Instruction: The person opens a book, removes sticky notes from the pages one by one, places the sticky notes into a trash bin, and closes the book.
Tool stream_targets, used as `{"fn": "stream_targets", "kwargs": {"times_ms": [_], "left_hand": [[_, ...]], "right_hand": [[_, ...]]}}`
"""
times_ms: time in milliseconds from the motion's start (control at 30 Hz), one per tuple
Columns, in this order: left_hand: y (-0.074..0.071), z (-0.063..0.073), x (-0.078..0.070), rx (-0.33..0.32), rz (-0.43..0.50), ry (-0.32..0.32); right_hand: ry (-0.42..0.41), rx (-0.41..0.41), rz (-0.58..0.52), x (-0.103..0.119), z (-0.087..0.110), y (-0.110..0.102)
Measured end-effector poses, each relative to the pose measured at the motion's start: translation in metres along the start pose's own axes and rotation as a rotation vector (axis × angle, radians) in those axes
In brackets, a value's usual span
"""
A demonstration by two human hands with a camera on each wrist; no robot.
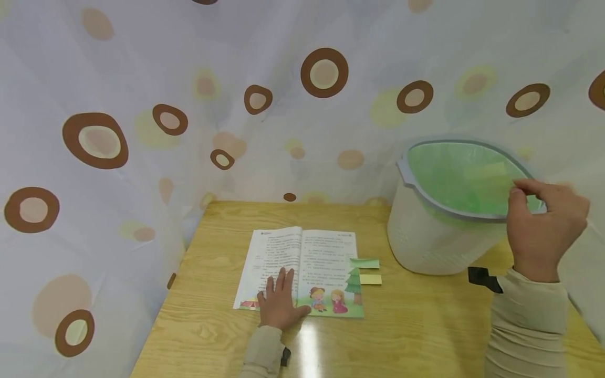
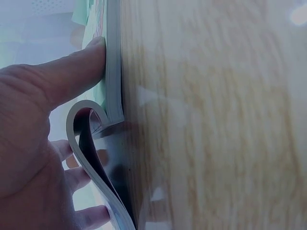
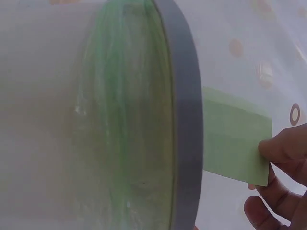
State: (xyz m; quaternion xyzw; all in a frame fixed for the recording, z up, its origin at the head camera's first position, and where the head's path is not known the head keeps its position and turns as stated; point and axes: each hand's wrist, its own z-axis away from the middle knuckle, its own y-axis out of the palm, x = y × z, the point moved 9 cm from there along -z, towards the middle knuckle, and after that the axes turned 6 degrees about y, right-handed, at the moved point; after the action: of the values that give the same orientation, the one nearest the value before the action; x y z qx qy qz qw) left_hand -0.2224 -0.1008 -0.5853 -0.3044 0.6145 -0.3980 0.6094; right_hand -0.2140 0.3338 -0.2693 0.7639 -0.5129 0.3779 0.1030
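The right sleeve (image 1: 527, 331) is nearest, and beyond it the right hand (image 1: 548, 223) is raised at the near edge of the bin (image 1: 425, 247). Its thumb and a finger pinch the green note (image 3: 237, 139) by one end. The note stretches away from these fingertips towards the grey rim (image 3: 188, 120); in the right wrist view its far end meets the rim, so I cannot tell if more is hidden. A green bag (image 1: 449, 170) lines the bin beyond the fingertips.

The left hand (image 1: 279, 302) lies with fingers spread on the open book (image 1: 328, 249): the fingers are on the left page, the thumb is at the lower edge of the right page. To the right of this thumb, a green tab (image 1: 368, 263) and a yellow tab (image 1: 371, 280) stick out from the book.
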Motion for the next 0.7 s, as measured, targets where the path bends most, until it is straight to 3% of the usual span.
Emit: {"fn": "stream_targets", "kwargs": {"times_ms": [100, 333, 567, 700], "left_hand": [[0.001, 0.0, 0.001, -0.003, 0.002, 0.004], [0.002, 0.0, 0.003, -0.008, -0.003, -0.001], [0.001, 0.001, 0.001, -0.002, -0.009, 0.002], [-0.002, 0.002, -0.002, -0.016, -0.001, 0.013]], "right_hand": [[-0.012, 0.015, 0.019, -0.005, 0.001, 0.006], [0.046, 0.038, 0.075, -0.013, 0.002, 0.018], [0.182, 0.178, 0.173, -0.027, 0.006, 0.032], [0.199, 0.21, 0.2, -0.029, 0.008, 0.033]]}}
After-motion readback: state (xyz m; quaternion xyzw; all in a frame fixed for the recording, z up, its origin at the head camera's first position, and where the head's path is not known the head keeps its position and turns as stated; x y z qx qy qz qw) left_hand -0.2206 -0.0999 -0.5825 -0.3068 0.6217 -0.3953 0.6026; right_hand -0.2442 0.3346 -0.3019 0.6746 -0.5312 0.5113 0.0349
